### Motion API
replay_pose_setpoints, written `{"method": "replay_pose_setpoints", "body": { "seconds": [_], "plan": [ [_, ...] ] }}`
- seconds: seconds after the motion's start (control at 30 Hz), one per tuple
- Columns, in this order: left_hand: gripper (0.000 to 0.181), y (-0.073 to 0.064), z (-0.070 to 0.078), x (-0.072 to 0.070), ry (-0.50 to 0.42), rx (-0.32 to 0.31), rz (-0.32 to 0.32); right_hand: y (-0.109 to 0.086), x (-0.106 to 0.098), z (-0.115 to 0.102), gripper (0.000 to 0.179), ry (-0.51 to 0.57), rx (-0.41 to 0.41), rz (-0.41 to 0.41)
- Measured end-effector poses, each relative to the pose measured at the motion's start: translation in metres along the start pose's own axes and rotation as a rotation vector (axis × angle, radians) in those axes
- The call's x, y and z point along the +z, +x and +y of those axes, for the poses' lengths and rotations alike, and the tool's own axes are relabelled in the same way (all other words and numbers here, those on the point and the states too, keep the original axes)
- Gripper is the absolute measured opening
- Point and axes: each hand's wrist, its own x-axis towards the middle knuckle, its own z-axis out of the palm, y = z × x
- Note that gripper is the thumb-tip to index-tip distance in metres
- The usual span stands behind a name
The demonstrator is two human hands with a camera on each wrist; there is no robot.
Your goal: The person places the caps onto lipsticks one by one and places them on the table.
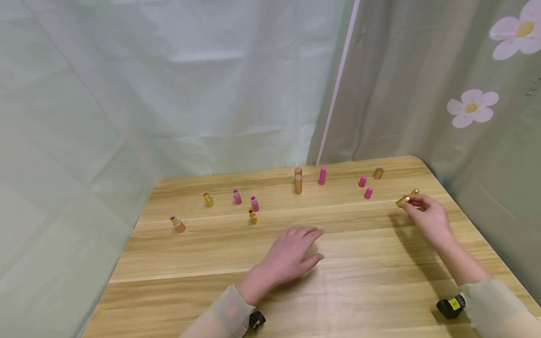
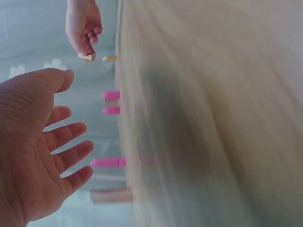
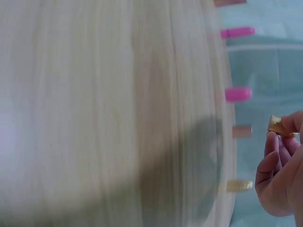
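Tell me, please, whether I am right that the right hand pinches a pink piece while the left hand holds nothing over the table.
Not quite: the right hand pinches a gold piece, not a pink one, as the head view shows. The left hand does hold nothing over the table.

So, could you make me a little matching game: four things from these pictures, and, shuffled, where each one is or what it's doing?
Column one
1. Left hand
2. Right hand
3. White flowers
4. Two short, round-topped pink pieces

Column two
A. Pinching a gold piece
B. On the table near a short copper-coloured piece
C. Fingers apart, holding nothing
D. On the hanging cloth

Pairs: 1-C, 2-A, 3-D, 4-B.
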Motion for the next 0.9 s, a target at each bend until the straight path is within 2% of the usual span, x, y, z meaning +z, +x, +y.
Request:
{"method": "replay_pose_setpoints", "body": {
  "seconds": [0.3, 0.53, 0.67, 0.73, 0.9],
  "plan": [
    [0.055, -0.020, -0.029, -0.019, -0.053, -0.078, 0.086, -0.007, 0.031, -0.024, 0.046, 0.132, -0.002, -0.079],
    [0.049, -0.039, -0.050, -0.035, -0.100, -0.147, 0.220, -0.011, 0.062, -0.040, 0.045, 0.245, 0.052, -0.138],
    [0.046, -0.051, -0.066, -0.045, -0.137, -0.220, 0.301, -0.012, 0.077, -0.050, 0.046, 0.318, 0.096, -0.177],
    [0.045, -0.055, -0.075, -0.051, -0.154, -0.237, 0.342, -0.013, 0.084, -0.053, 0.042, 0.365, 0.127, -0.190],
    [0.044, -0.064, -0.095, -0.058, -0.157, -0.277, 0.405, -0.013, 0.099, -0.059, 0.018, 0.557, 0.246, -0.206]
  ]
}}
